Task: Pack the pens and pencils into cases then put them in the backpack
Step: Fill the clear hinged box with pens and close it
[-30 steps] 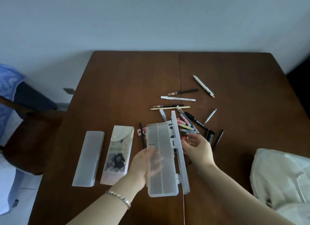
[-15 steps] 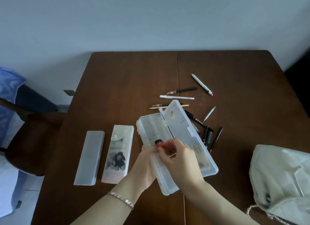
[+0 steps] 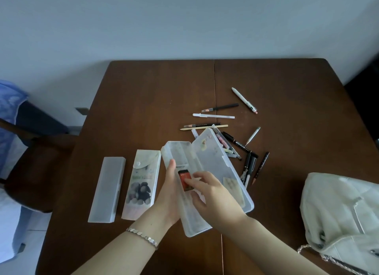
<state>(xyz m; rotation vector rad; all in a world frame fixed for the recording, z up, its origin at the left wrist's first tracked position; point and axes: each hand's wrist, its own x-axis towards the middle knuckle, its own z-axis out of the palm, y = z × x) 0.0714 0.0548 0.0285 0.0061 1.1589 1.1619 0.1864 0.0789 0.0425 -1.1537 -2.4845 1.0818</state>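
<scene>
A clear plastic pencil case [image 3: 207,164] lies open in front of me, lid [image 3: 221,166] swung to the right. My left hand [image 3: 171,194] grips the case's left side, thumb on its rim. My right hand [image 3: 211,194] pinches a small red and black eraser [image 3: 185,179] inside the tray. Several pens and pencils [image 3: 229,131] lie scattered on the table beyond the case, some hidden under the lid. A cream backpack [image 3: 340,217] sits at the right edge.
Two more cases lie to the left: a frosted plastic one [image 3: 107,188] and a fabric one with a snap flap [image 3: 141,184]. The brown wooden table [image 3: 143,102] has a centre seam. A dark chair [image 3: 26,162] stands at the left.
The case went from partly open on edge to lying fully open with the lid swung right. My right hand left the lid and now pinches the eraser in the tray.
</scene>
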